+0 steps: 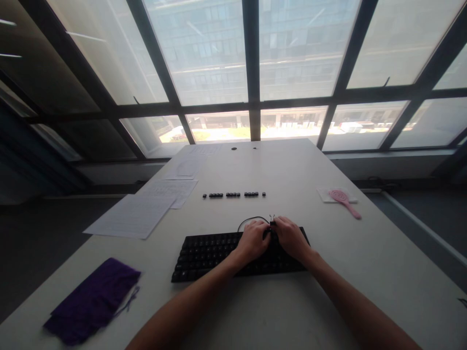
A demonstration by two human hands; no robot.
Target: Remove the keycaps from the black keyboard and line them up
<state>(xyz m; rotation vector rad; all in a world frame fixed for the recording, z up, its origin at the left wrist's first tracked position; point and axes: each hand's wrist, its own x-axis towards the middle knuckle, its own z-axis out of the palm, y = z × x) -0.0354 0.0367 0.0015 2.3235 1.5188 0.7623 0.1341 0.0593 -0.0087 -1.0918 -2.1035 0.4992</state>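
A black keyboard (207,253) lies in front of me on the white desk. Both hands are over its right part, with fingertips meeting near its back edge. My right hand (290,236) is closed on a small dark tool with two thin wire prongs pointing up, which looks like a wire keycap puller (272,218). Against it, my left hand (254,238) is closed too, its fingertips pinched together; what they hold is hidden. Beyond the keyboard, black keycaps (233,195) stand in a row, in several small groups. A cable (245,221) curves behind my left hand.
A purple cloth pouch (95,296) with a drawstring lies at the near left. Printed sheets (131,216) spread along the left edge of the desk (277,170). On the right, a pink hairbrush (343,199) rests partly on a white packet (323,195). Large windows rise behind.
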